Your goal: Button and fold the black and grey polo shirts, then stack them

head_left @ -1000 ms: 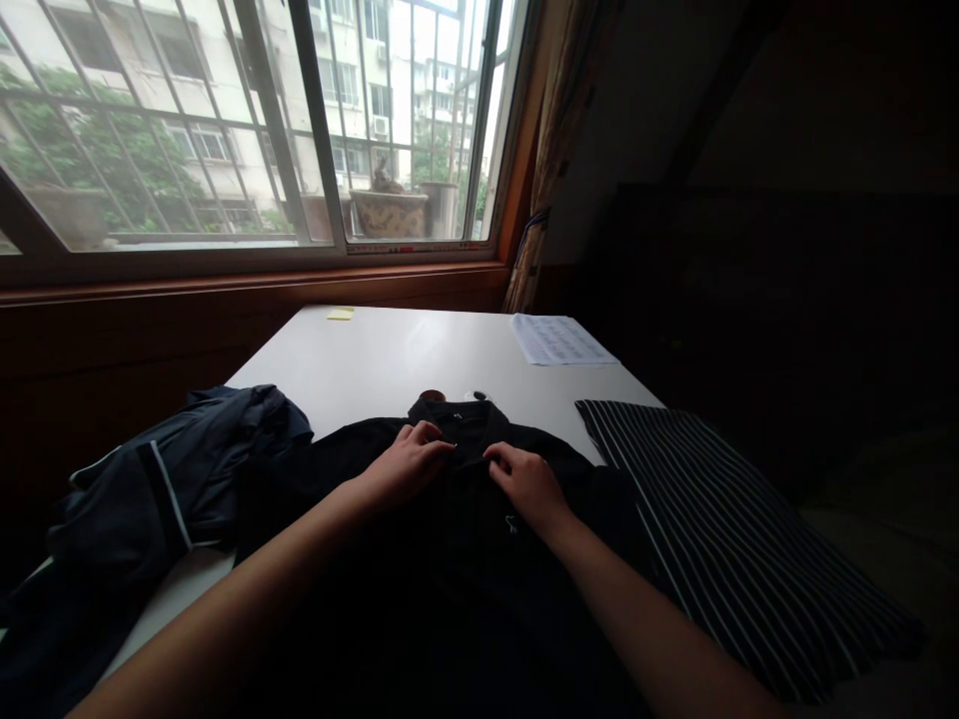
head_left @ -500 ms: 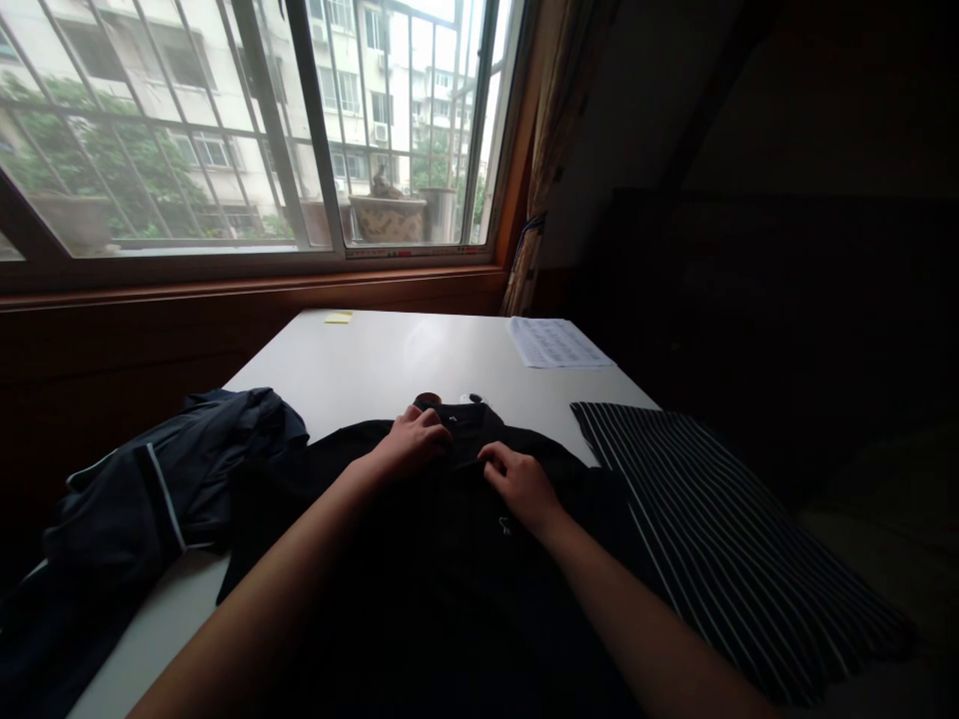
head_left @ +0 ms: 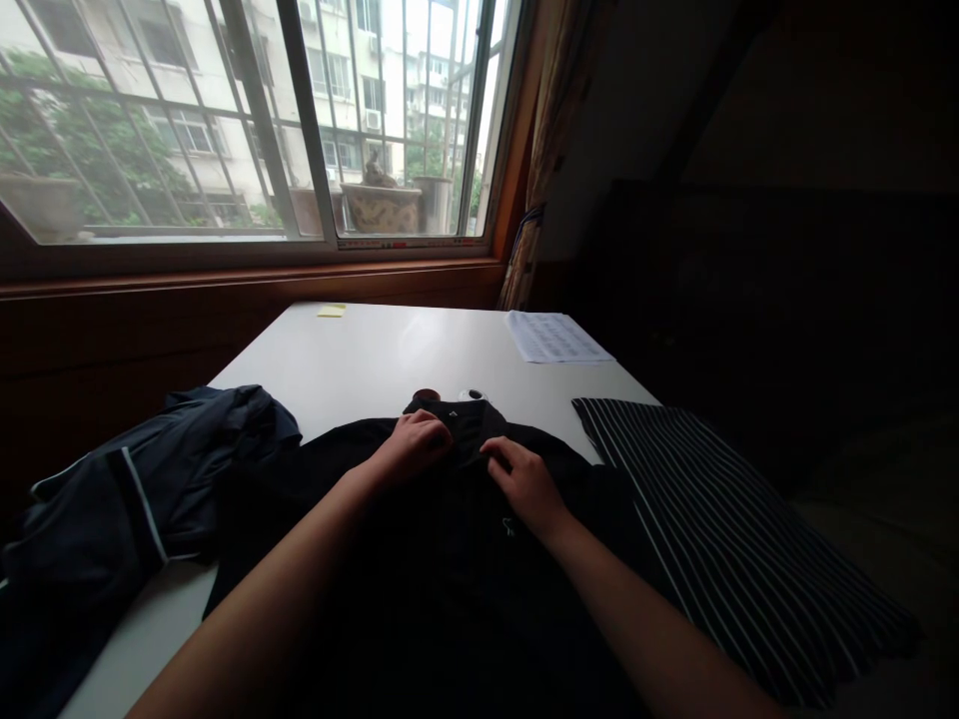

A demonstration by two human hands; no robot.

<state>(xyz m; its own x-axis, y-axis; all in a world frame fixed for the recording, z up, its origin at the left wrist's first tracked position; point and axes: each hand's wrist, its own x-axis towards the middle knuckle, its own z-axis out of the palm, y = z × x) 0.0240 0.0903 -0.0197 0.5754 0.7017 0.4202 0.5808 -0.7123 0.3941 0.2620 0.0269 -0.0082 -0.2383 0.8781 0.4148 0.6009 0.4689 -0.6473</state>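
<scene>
A black collared shirt lies spread front side up on the white table, with a small light logo on its chest. At the collar's left side, my left hand has its fingers curled onto the cloth; the fingertips are partly hidden. My right hand pinches the collar's right side between thumb and index finger, just above the chest logo. Between the two hands the neck opening shows a small light mark inside. The shirt's lower part is very dark and its edges are hard to make out.
Left of the shirt lies a crumpled dark blue garment with pale piping. A black-and-white striped cloth lies to the right. Printed papers and a yellow sticky note are farther back. Beyond the collar sit two small round objects.
Both hands stay at the collar with almost the same grip. The collar lies slightly more open between them. The view has shifted slightly.
</scene>
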